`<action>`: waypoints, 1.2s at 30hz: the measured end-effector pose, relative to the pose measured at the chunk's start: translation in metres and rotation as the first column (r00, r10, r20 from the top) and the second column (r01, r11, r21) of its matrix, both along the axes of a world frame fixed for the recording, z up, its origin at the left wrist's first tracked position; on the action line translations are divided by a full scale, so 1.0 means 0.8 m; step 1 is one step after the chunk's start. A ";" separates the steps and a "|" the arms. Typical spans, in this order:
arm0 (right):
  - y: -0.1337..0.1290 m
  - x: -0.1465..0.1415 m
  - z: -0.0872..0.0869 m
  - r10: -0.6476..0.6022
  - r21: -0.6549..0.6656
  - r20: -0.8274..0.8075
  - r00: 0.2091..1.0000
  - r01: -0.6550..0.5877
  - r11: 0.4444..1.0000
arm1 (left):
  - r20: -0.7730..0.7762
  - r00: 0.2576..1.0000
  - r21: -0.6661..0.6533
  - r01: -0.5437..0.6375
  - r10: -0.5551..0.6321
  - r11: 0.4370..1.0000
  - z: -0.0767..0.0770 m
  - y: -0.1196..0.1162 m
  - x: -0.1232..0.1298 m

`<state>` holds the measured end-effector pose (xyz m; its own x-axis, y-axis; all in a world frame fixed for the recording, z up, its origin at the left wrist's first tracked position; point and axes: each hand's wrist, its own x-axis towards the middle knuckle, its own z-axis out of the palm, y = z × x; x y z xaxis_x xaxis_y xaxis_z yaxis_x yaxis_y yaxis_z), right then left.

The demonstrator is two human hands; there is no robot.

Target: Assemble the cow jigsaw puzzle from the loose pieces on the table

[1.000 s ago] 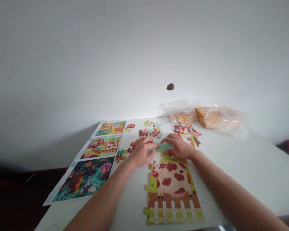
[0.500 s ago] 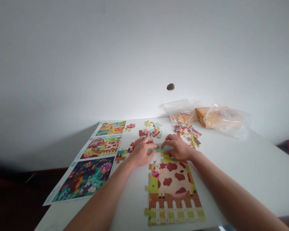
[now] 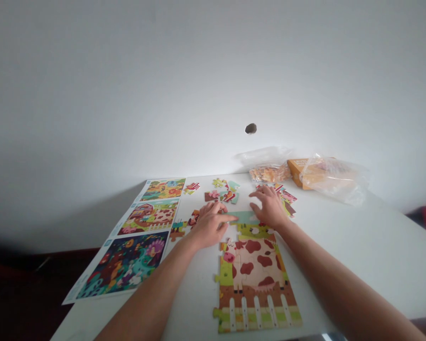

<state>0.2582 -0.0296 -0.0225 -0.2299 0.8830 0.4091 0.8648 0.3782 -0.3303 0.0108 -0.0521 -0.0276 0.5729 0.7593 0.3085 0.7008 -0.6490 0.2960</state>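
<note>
A joined section of jigsaw puzzle (image 3: pixel 259 270) lies flat on the white table, showing a spotted cow above a white fence. At its far end are a green strip with sheep (image 3: pixel 254 231) and pale blue sky pieces (image 3: pixel 244 217). My left hand (image 3: pixel 212 222) rests at the left of that far end, its index fingertip at the edge of the sky pieces, fingers apart. Over the far right corner is my right hand (image 3: pixel 270 208), spread with nothing visible in it. It partly hides a pile of loose puzzle pieces (image 3: pixel 288 196).
Loose pieces (image 3: pixel 230 196) lie beyond the hands, with others (image 3: pixel 178 229) left of my left hand. A sheet of printed pictures (image 3: pixel 149 216) covers the table's left side. At the back stand a bag of orange pieces (image 3: pixel 269 173), an orange box (image 3: pixel 296 173) and clear plastic wrap (image 3: pixel 344 182).
My right hand has moved away from the sky pieces, farther and slightly right, uncovering the sheep strip. My left hand has hardly moved.
</note>
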 end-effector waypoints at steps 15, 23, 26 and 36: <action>-0.010 -0.020 0.001 0.381 -0.251 0.124 0.916 -0.342 0.905 | 0.021 0.967 0.031 -0.253 0.252 0.967 0.000 0.005 0.000; -0.006 -0.026 0.003 0.167 -0.183 0.228 0.959 -0.126 0.975 | -0.032 0.844 -0.038 -0.537 0.536 0.843 -0.011 0.013 -0.001; -0.006 -0.025 0.004 0.066 -0.142 0.265 0.962 -0.028 0.989 | -0.040 0.873 -0.037 -0.487 0.486 0.872 -0.011 0.014 -0.002; -0.008 -0.024 0.001 0.012 -0.133 0.270 0.963 0.025 0.991 | -0.165 0.630 0.040 -0.765 0.759 0.643 0.010 -0.011 0.012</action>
